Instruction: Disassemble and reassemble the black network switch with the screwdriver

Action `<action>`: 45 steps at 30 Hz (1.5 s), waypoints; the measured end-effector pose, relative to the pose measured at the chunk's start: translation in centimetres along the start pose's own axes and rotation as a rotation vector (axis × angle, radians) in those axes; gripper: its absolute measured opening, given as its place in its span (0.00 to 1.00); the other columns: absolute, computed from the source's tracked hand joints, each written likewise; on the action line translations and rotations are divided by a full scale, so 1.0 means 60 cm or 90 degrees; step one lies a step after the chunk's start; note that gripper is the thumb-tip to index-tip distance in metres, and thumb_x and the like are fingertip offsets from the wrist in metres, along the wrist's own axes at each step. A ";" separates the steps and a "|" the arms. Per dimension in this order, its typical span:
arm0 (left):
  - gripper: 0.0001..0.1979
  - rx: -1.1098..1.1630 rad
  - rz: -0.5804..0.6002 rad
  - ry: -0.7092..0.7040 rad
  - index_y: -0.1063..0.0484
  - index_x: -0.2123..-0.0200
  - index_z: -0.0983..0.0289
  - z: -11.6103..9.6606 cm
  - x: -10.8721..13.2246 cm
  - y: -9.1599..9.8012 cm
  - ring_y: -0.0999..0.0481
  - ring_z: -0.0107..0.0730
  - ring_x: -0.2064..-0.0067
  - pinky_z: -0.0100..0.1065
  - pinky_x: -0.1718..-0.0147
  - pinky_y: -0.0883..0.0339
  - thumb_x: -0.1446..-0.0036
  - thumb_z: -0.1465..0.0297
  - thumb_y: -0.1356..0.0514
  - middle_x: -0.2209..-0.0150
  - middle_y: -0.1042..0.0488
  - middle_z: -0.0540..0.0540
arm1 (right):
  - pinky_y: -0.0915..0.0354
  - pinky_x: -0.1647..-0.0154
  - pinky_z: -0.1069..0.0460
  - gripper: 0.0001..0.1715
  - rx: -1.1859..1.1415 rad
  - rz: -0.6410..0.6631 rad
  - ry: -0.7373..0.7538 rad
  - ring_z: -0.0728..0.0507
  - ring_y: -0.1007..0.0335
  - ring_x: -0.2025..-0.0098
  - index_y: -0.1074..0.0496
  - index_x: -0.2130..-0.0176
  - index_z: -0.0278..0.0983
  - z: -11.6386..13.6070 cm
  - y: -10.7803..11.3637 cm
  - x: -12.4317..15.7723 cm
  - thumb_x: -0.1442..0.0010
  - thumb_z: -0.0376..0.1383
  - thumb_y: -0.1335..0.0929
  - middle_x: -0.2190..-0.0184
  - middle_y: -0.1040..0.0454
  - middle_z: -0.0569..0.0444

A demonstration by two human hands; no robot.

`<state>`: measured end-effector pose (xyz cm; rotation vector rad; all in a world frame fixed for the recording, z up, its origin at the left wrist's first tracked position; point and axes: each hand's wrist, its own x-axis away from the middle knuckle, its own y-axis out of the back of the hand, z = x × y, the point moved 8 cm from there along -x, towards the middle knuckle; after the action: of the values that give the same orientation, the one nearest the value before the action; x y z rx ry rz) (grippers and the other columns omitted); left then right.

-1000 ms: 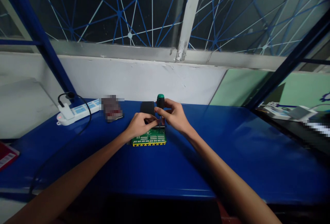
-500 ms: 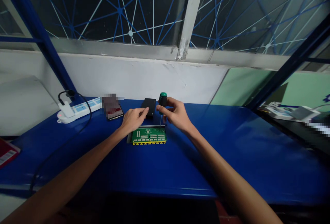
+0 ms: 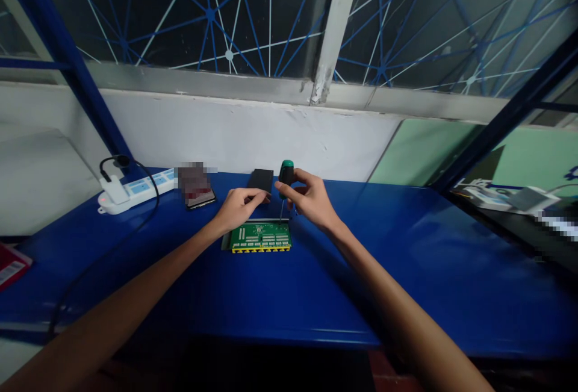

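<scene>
My right hand (image 3: 309, 198) is wrapped round the black and green handle of a screwdriver (image 3: 286, 174). The screwdriver stands nearly upright, its thin shaft reaching down to the far right corner of a green circuit board (image 3: 261, 235). A row of yellow connectors runs along the board's near edge, and a grey metal edge shows beneath it at the left. Just behind the board's far left part, my left hand (image 3: 237, 206) has thumb and fingers drawn together. Whatever they hold, if anything, is hidden. Behind that hand lies a flat black box (image 3: 262, 182), partly covered by its fingers.
A blue table (image 3: 361, 271) carries everything. To the left lie a phone (image 3: 201, 198) and a white power strip (image 3: 135, 190) with a plug and black cable. A red box (image 3: 13, 265) is at the far left edge. Blue posts rise on both sides.
My left thumb and fingers have drawn closer together, shifting slightly right. The screwdriver remains on the same corner of the board, with my right hand barely moved.
</scene>
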<state>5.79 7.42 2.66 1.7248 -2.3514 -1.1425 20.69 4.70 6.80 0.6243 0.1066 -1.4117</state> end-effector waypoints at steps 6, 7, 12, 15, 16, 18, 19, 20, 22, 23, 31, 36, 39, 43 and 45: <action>0.14 0.066 0.089 -0.049 0.22 0.55 0.64 -0.046 0.012 -0.027 0.21 0.37 0.58 0.35 0.59 0.29 0.41 0.66 0.41 0.56 0.20 0.57 | 0.41 0.82 0.54 0.17 -0.030 0.028 -0.013 0.52 0.33 0.80 0.30 0.62 0.36 0.002 -0.003 -0.001 0.42 0.47 0.30 0.65 0.28 0.52; 0.13 0.060 0.101 -0.055 0.21 0.55 0.64 -0.049 0.014 -0.033 0.21 0.36 0.59 0.35 0.60 0.29 0.41 0.67 0.41 0.57 0.20 0.57 | 0.41 0.83 0.54 0.17 -0.040 0.032 -0.015 0.52 0.33 0.80 0.30 0.61 0.36 0.004 -0.003 -0.001 0.43 0.46 0.30 0.64 0.28 0.52; 0.11 0.043 0.121 -0.065 0.20 0.60 0.63 -0.043 0.019 -0.055 0.21 0.37 0.60 0.35 0.57 0.30 0.41 0.69 0.42 0.62 0.19 0.54 | 0.41 0.85 0.55 0.18 -0.074 0.051 -0.023 0.52 0.32 0.81 0.30 0.56 0.36 0.011 -0.007 0.001 0.43 0.44 0.30 0.61 0.29 0.51; 0.10 0.059 0.104 -0.071 0.19 0.62 0.63 -0.033 0.018 -0.057 0.20 0.38 0.58 0.36 0.55 0.30 0.41 0.69 0.41 0.62 0.18 0.55 | 0.41 0.85 0.55 0.19 -0.073 0.065 -0.028 0.52 0.32 0.81 0.31 0.53 0.35 0.013 -0.012 0.004 0.42 0.42 0.32 0.60 0.28 0.50; 0.09 0.065 0.096 -0.071 0.19 0.63 0.63 -0.030 0.018 -0.056 0.20 0.39 0.58 0.36 0.55 0.30 0.42 0.69 0.40 0.62 0.18 0.55 | 0.41 0.84 0.54 0.20 -0.070 0.067 -0.026 0.52 0.32 0.81 0.31 0.52 0.35 0.013 -0.014 0.005 0.42 0.42 0.32 0.60 0.28 0.50; 0.09 0.070 0.085 -0.068 0.19 0.62 0.62 -0.026 0.017 -0.056 0.20 0.39 0.57 0.37 0.54 0.31 0.42 0.68 0.39 0.61 0.18 0.54 | 0.39 0.83 0.54 0.21 -0.061 0.069 -0.015 0.52 0.31 0.80 0.32 0.51 0.36 0.014 -0.017 0.006 0.42 0.41 0.32 0.61 0.27 0.51; 0.09 0.068 0.079 -0.065 0.19 0.62 0.62 -0.025 0.017 -0.055 0.20 0.39 0.57 0.37 0.53 0.31 0.42 0.67 0.39 0.61 0.18 0.54 | 0.38 0.82 0.53 0.21 -0.056 0.069 -0.008 0.51 0.31 0.81 0.32 0.50 0.36 0.014 -0.019 0.006 0.42 0.41 0.32 0.62 0.27 0.52; 0.08 0.062 0.071 -0.063 0.19 0.62 0.61 -0.024 0.017 -0.054 0.20 0.39 0.57 0.37 0.53 0.31 0.42 0.67 0.38 0.61 0.18 0.54 | 0.37 0.82 0.53 0.21 -0.051 0.069 -0.002 0.51 0.32 0.81 0.33 0.50 0.37 0.013 -0.020 0.006 0.42 0.41 0.31 0.63 0.28 0.53; 0.07 0.045 0.054 -0.061 0.19 0.64 0.61 -0.025 0.018 -0.052 0.20 0.39 0.58 0.37 0.55 0.31 0.43 0.67 0.37 0.62 0.18 0.53 | 0.37 0.82 0.53 0.21 -0.047 0.070 0.001 0.51 0.32 0.82 0.33 0.52 0.38 0.011 -0.024 0.007 0.42 0.43 0.31 0.65 0.28 0.54; 0.07 0.037 0.048 -0.063 0.19 0.64 0.62 -0.026 0.018 -0.051 0.20 0.39 0.58 0.37 0.55 0.31 0.43 0.67 0.37 0.63 0.18 0.54 | 0.37 0.82 0.53 0.20 -0.051 0.072 -0.001 0.51 0.32 0.82 0.34 0.53 0.38 0.010 -0.025 0.006 0.42 0.44 0.31 0.65 0.28 0.55; 0.10 0.022 0.079 -0.109 0.20 0.62 0.62 -0.035 0.023 -0.058 0.21 0.36 0.58 0.34 0.56 0.31 0.39 0.69 0.42 0.61 0.19 0.54 | 0.37 0.82 0.52 0.13 -0.081 0.100 -0.006 0.52 0.33 0.82 0.35 0.61 0.37 0.012 -0.031 0.006 0.39 0.43 0.33 0.66 0.27 0.54; 0.09 0.016 0.066 -0.128 0.19 0.63 0.62 -0.038 0.022 -0.055 0.20 0.36 0.60 0.34 0.56 0.31 0.40 0.71 0.41 0.63 0.18 0.53 | 0.38 0.83 0.53 0.15 -0.083 0.097 -0.003 0.52 0.33 0.82 0.36 0.59 0.37 0.009 -0.032 0.005 0.42 0.42 0.31 0.68 0.29 0.56; 0.08 0.012 0.053 -0.140 0.20 0.66 0.62 -0.041 0.022 -0.051 0.20 0.35 0.61 0.33 0.57 0.30 0.40 0.71 0.40 0.65 0.19 0.52 | 0.38 0.85 0.53 0.15 -0.086 0.101 0.002 0.51 0.33 0.83 0.36 0.59 0.37 0.005 -0.034 0.005 0.42 0.41 0.30 0.69 0.30 0.57; 0.08 0.005 0.046 -0.133 0.20 0.68 0.62 -0.042 0.024 -0.050 0.21 0.34 0.61 0.32 0.57 0.31 0.40 0.69 0.39 0.65 0.19 0.52 | 0.36 0.85 0.53 0.15 -0.081 0.125 0.005 0.52 0.33 0.83 0.37 0.54 0.38 0.001 -0.038 0.005 0.41 0.36 0.33 0.65 0.29 0.55; 0.08 0.006 0.052 -0.138 0.20 0.67 0.62 -0.044 0.025 -0.051 0.21 0.34 0.61 0.32 0.58 0.31 0.40 0.69 0.40 0.65 0.19 0.52 | 0.36 0.85 0.53 0.14 -0.078 0.133 0.005 0.52 0.33 0.83 0.37 0.54 0.38 0.000 -0.039 0.004 0.41 0.35 0.33 0.65 0.29 0.55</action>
<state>8.78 4.39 2.32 1.5631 -2.5245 -1.3706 18.55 4.42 5.87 0.5233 0.1297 -1.1912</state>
